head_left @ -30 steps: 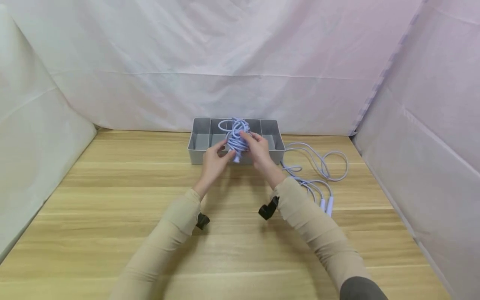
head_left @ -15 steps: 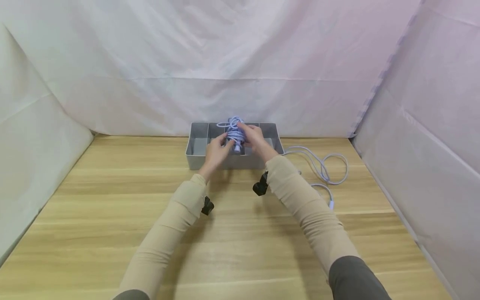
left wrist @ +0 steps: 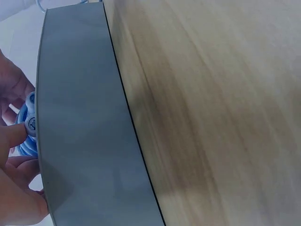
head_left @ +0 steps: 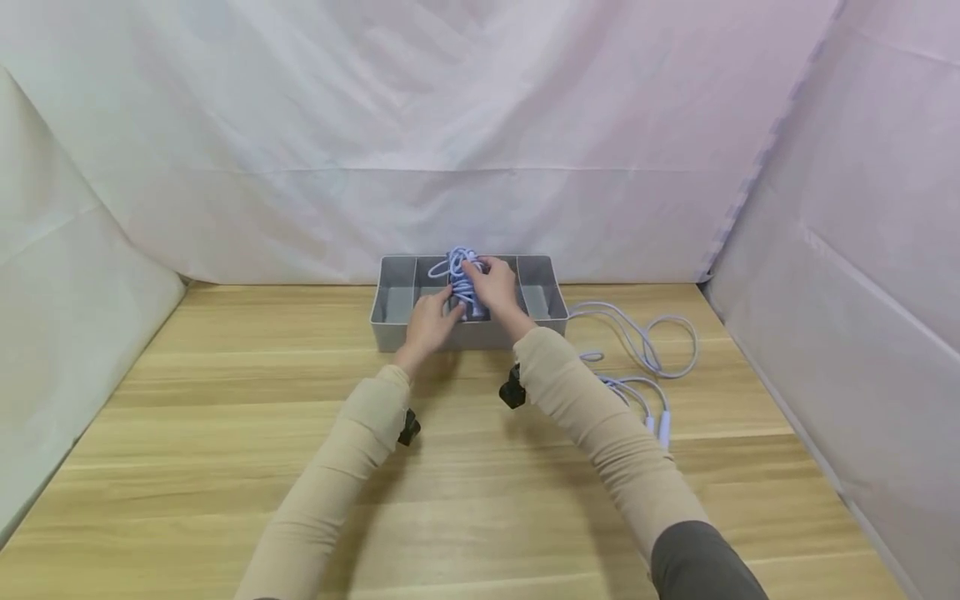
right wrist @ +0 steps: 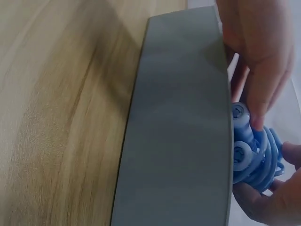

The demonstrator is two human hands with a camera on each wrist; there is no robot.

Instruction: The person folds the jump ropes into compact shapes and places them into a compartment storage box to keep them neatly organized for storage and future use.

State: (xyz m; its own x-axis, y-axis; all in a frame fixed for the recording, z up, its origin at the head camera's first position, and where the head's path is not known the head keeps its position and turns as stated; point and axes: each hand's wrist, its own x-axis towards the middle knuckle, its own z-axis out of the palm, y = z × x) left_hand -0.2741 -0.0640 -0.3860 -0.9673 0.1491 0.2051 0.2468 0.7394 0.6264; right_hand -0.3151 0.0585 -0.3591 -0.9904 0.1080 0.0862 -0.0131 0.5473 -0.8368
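A light-blue jump rope (head_left: 462, 287), wound into a bundle round its handles, is held at a middle compartment of the grey divided box (head_left: 480, 337). My left hand (head_left: 428, 323) pinches its near left side between thumb and fingers. From the right, my right hand (head_left: 497, 287) grips the bundle, thumb on top. In the right wrist view, the round handle ends (right wrist: 242, 155) show just past the box's rim. The left wrist view has my left thumb (left wrist: 14, 134) against a handle end. How deep the bundle sits in the compartment is hidden by the front wall.
A second light-blue jump rope (head_left: 651, 350) lies loosely looped on the wooden table (head_left: 225, 433) right of the box, its two handles (head_left: 664, 429) near my right sleeve. White cloth (head_left: 465, 125) hangs behind and at both sides.
Both hands have brought the wound jump rope lower, from above the box's front edge to behind its rim. The box shows lower in the head view. The loose rope lies as before.
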